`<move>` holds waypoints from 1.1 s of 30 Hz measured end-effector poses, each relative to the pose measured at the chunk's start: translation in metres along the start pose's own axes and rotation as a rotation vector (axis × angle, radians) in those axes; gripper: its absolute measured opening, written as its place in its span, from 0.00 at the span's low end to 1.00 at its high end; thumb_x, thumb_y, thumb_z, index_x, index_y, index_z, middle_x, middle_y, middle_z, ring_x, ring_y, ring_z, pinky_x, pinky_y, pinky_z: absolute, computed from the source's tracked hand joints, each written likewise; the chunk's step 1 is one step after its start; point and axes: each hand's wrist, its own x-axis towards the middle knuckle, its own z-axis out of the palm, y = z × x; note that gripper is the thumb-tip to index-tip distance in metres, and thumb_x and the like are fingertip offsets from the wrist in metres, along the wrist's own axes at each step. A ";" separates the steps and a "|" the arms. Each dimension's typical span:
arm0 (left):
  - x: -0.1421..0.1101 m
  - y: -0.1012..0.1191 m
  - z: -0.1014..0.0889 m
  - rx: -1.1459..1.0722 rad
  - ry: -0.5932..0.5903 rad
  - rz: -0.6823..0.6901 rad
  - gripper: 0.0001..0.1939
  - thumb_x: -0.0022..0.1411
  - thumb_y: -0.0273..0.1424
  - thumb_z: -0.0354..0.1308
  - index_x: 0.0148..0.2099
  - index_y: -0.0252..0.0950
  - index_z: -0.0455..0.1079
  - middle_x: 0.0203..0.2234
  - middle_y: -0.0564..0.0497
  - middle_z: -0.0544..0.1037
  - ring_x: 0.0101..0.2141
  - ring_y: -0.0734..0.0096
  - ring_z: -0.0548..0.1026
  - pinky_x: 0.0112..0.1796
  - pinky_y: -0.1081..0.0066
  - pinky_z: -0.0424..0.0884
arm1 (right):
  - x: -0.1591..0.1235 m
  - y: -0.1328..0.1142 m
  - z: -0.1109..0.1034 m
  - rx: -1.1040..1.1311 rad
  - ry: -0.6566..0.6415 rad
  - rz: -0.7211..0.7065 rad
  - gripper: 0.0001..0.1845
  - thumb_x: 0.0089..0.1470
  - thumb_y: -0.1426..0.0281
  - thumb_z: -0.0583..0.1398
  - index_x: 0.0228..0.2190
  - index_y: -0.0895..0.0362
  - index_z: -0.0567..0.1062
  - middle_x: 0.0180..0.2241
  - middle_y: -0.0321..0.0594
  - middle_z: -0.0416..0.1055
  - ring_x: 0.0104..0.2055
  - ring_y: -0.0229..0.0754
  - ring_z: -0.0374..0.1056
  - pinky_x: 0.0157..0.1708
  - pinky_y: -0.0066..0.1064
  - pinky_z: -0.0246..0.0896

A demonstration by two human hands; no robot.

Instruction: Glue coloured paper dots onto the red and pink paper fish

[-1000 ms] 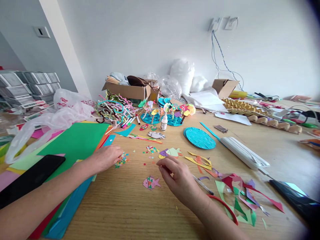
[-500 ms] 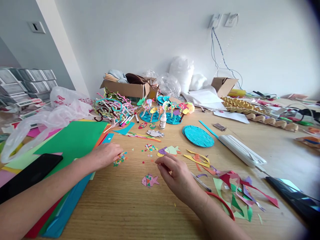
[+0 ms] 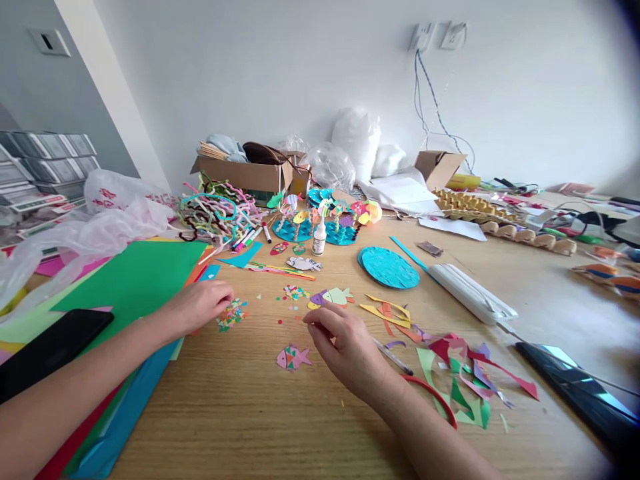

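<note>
My left hand (image 3: pixel 197 307) is just left of a pile of tiny coloured paper pieces (image 3: pixel 233 315), fingers bent and pressed together. Whether they pinch a piece is too small to see. Near the middle of the table, my right hand (image 3: pixel 345 347) hovers with bent fingers and the thumb close to the index finger; anything between them is hidden. Left of that hand lies a pink paper fish (image 3: pixel 293 358) with green and orange triangles on its body. Behind the right fingertips sit a pale green paper fish (image 3: pixel 339 296), a purple-and-yellow one (image 3: pixel 317 299) and a heap of round paper dots (image 3: pixel 296 292).
A white glue bottle (image 3: pixel 319 239) stands before blue discs with upright paper fish. Coloured sheets (image 3: pixel 135 273) and a black phone (image 3: pixel 55 347) lie left. Paper scraps (image 3: pixel 465 373), red-handled scissors (image 3: pixel 440 397), a blue disc (image 3: pixel 390 267) and a white power strip (image 3: pixel 470 293) are right.
The view has shifted slightly, so everything sits a little further left. My left hand has drawn back a little from the pile, showing more of it. My right hand keeps its pose.
</note>
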 end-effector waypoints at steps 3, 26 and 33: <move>0.000 -0.005 -0.005 -0.155 0.020 -0.065 0.09 0.53 0.33 0.47 0.25 0.38 0.65 0.20 0.55 0.70 0.25 0.70 0.68 0.28 0.73 0.62 | 0.000 0.000 0.001 0.013 -0.020 0.014 0.09 0.53 0.79 0.53 0.31 0.57 0.72 0.30 0.40 0.72 0.30 0.38 0.67 0.29 0.27 0.57; -0.002 0.106 -0.004 -1.058 -0.213 -0.165 0.08 0.48 0.35 0.56 0.27 0.36 0.65 0.22 0.57 0.66 0.24 0.75 0.62 0.27 0.74 0.60 | 0.003 -0.011 0.022 0.603 -0.116 0.435 0.03 0.46 0.74 0.58 0.25 0.59 0.73 0.18 0.29 0.63 0.19 0.30 0.56 0.17 0.22 0.47; 0.001 0.113 0.000 -1.020 -0.176 -0.166 0.09 0.47 0.36 0.55 0.27 0.36 0.65 0.22 0.56 0.66 0.25 0.73 0.63 0.26 0.73 0.61 | 0.007 -0.014 0.014 0.597 -0.079 0.471 0.04 0.45 0.78 0.57 0.22 0.58 0.69 0.19 0.29 0.63 0.20 0.29 0.57 0.19 0.20 0.50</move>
